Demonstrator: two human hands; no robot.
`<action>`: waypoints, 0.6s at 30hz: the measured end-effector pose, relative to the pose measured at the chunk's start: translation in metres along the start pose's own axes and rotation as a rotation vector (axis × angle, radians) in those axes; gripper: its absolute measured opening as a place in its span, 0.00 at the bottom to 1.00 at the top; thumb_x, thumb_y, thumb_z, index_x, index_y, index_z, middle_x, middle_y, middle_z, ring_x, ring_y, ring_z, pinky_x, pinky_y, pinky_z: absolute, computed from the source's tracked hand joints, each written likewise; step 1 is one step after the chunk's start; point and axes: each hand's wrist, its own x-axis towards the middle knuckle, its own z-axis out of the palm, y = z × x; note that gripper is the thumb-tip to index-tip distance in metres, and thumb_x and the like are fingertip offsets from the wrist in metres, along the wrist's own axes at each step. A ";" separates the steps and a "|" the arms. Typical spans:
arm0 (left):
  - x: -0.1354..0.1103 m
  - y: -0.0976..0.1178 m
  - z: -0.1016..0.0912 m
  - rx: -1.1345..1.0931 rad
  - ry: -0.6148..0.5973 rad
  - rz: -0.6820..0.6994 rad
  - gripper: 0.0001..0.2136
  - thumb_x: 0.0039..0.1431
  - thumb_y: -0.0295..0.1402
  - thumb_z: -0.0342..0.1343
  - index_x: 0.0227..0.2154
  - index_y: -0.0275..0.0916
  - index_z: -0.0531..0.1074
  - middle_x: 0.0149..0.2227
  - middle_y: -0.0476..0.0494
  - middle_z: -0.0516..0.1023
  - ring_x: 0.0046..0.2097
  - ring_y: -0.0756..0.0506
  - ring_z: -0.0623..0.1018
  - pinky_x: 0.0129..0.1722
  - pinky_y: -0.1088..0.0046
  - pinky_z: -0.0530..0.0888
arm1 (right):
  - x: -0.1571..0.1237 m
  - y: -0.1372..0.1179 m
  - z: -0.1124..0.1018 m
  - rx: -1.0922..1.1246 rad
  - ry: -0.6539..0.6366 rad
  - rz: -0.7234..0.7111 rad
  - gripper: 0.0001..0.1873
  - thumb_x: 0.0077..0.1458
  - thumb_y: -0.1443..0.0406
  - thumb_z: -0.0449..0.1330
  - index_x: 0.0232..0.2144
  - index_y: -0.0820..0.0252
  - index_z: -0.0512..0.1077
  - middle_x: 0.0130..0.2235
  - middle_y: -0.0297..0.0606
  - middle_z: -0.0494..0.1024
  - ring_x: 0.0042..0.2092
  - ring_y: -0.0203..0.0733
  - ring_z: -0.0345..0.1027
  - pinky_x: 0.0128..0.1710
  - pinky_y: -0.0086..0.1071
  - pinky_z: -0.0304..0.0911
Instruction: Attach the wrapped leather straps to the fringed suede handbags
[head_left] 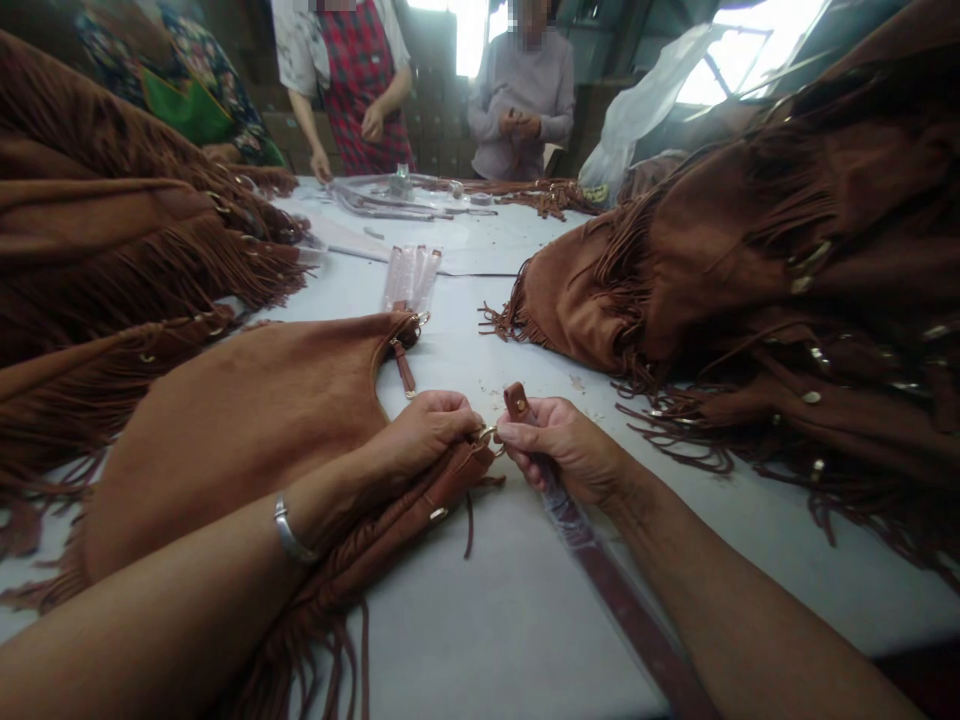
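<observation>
A brown suede handbag (247,400) with fringe lies on the white table in front of me. My left hand (427,430) is closed on the bag's near corner, beside a gold metal ring (486,434). Close by on the right, my right hand (562,445) grips a brown leather strap (622,590) partly wrapped in clear plastic. The strap's end, with a gold stud, sticks up above my fingers, and my right fingertips are at the ring. Whether the strap's clasp is joined to the ring, I cannot tell. A zipper pull (403,368) hangs at the bag's far corner.
Fringed brown bags are piled at the left (90,220) and in a tall heap at the right (720,260). Beyond my bag lies a clear plastic packet (411,280). Straps (390,205) lie at the table's far side, where several people stand or sit.
</observation>
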 end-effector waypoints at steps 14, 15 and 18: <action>-0.081 0.030 0.038 1.747 0.268 0.418 0.15 0.56 0.34 0.50 0.45 0.33 0.66 0.40 0.32 0.72 0.39 0.35 0.71 0.38 0.58 0.63 | 0.000 -0.001 0.002 0.003 0.165 -0.034 0.15 0.46 0.58 0.64 0.24 0.62 0.63 0.18 0.24 0.62 0.15 0.24 0.52 0.10 0.18 0.50; -0.077 0.023 0.043 1.774 0.293 0.401 0.15 0.57 0.33 0.48 0.46 0.32 0.64 0.42 0.30 0.72 0.41 0.35 0.71 0.39 0.58 0.64 | -0.001 -0.002 0.004 0.037 0.160 -0.027 0.15 0.46 0.59 0.63 0.24 0.62 0.63 0.18 0.24 0.62 0.15 0.24 0.52 0.10 0.18 0.50; -0.057 0.005 0.051 1.749 0.400 0.366 0.15 0.60 0.33 0.44 0.47 0.29 0.63 0.44 0.29 0.70 0.43 0.34 0.71 0.39 0.59 0.64 | -0.006 -0.002 0.008 0.111 0.129 0.006 0.13 0.48 0.60 0.62 0.24 0.62 0.63 0.18 0.24 0.62 0.15 0.24 0.52 0.10 0.18 0.50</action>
